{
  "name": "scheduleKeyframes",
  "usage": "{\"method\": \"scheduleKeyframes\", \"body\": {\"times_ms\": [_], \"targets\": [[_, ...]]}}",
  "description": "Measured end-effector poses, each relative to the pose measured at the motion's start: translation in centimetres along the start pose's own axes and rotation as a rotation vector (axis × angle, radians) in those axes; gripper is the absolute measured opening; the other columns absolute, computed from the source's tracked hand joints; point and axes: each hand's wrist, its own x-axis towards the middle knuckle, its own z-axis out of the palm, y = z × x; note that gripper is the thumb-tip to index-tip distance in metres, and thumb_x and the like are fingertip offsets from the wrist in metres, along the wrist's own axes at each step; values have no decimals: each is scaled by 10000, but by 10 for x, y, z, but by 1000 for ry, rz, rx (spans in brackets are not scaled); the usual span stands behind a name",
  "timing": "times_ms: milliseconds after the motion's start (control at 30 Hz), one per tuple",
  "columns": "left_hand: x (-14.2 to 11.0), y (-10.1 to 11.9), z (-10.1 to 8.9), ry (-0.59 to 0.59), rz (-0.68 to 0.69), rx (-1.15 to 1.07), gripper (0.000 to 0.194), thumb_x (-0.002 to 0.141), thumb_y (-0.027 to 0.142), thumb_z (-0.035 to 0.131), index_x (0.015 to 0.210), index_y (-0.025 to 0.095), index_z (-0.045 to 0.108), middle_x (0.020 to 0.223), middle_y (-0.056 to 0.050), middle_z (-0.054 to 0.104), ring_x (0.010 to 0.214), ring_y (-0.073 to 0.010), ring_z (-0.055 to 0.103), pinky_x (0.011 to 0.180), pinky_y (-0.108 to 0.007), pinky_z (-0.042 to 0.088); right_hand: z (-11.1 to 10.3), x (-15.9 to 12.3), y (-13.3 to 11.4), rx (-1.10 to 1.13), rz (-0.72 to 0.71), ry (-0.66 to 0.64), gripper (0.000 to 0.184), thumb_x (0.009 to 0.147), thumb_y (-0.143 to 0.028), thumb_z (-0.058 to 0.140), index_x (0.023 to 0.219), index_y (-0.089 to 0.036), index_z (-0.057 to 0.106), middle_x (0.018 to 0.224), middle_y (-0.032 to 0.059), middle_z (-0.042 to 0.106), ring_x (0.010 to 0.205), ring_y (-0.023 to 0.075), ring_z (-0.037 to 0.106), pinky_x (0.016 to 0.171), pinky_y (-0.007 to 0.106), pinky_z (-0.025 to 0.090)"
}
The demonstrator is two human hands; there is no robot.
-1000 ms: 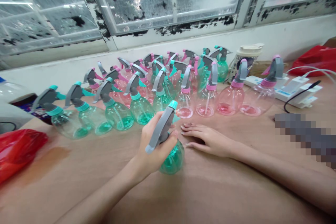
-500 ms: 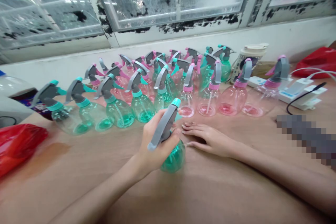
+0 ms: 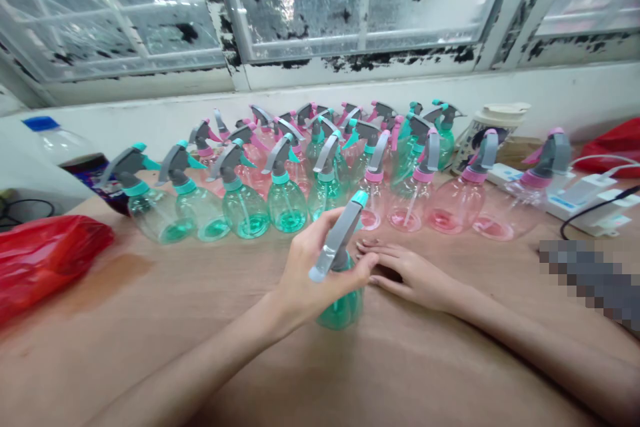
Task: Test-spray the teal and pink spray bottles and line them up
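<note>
Curving around a green spray bottle (image 3: 341,312), left hand (image 3: 303,273) had unclear grip, right hand (image 3: 419,275) lay loosely spread alongside.

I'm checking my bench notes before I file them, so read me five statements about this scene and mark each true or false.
1. The left hand is around the nearest green spray bottle. True.
2. The right hand grips a pink bottle. False: it rests on the table.
3. The rightmost spray bottle has a pink collar. True.
4. The lidded cup stands left of all the spray bottles. False: it stands toward the picture's right.
5. The bottle at far left has a blue cap. True.
</note>
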Motion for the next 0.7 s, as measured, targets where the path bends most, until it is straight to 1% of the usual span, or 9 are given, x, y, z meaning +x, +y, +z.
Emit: {"method": "scheduleKeyframes", "body": {"times_ms": [100, 200, 267, 333, 433, 533, 600, 700], "targets": [[-7, 0, -5, -36, -7, -5, 598, 682, 337, 742, 1224, 253, 502, 1048, -35, 658, 871, -213, 657, 797, -368, 554, 1, 0, -1, -10, 11, -5, 410, 960, -391, 512, 1329, -220, 560, 1393, 103, 564, 1306, 256, 500, 1086, 469, 412], [-18, -2, -12, -111, -55, -5, 689, 665, 367, 752, 1273, 240, 453, 1159, -76, 620, 1004, -266, 631, 872, -439, 535, 1, 0, -4, -25, 23, 8, 393, 957, -393, 514, 1305, -225, 583, 1395, 105, 561, 1309, 264, 497, 1091, 479, 406], [-27, -4, -18, -158, -83, -3, 716, 668, 349, 756, 1294, 229, 428, 1194, -89, 601, 1048, -273, 615, 903, -451, 518, 2, 1, -7, -41, 37, 10, 380, 958, -387, 510, 1289, -221, 593, 1385, 110, 570, 1308, 266, 498, 1092, 487, 403], [-34, -6, -23, -191, -92, -6, 640, 694, 327, 750, 1255, 231, 458, 1205, -84, 601, 1084, -269, 604, 938, -446, 498, 3, 1, -8, -62, 44, -5, 378, 963, -380, 499, 1289, -212, 591, 1383, 118, 570, 1318, 267, 486, 1099, 493, 394], [-41, -8, -31, -212, -123, -9, 459, 743, 353, 738, 1133, 230, 529, 1179, -75, 630, 1098, -269, 607, 949, -435, 485, 4, 2, -11, -97, 50, -31, 373, 971, -372, 479, 1285, -205, 592, 1384, 125, 567, 1325, 272, 477, 1095, 502, 397], [-47, -10, -43, -190, -160, 10, 435, 750, 390, 745, 1094, 210, 550, 1174, -89, 639, 1089, -279, 616, 945, -437, 483, 4, 3, -14, -140, 74, -48, 369, 973, -381, 472, 1278, -215, 597, 1376, 118, 574, 1308, 278, 494, 1073, 505, 425], [-53, -14, -58, -154, -175, 42, 451, 748, 391, 751, 1104, 200, 552, 1176, -98, 640, 1092, -285, 616, 951, -442, 478, 5, 3, -17, -155, 86, -58, 365, 966, -398, 482, 1268, -235, 607, 1376, 107, 574, 1293, 284, 511, 1057, 503, 445], [-71, -26, -91, -92, -208, 142, 458, 780, 417, 725, 1145, 200, 553, 1205, -102, 625, 1127, -291, 597, 966, -456, 469, 8, 7, -25, -152, 87, -74, 329, 957, -407, 492, 1221, -275, 637, 1369, 86, 581, 1244, 287, 557, 1018, 494, 487]]}}
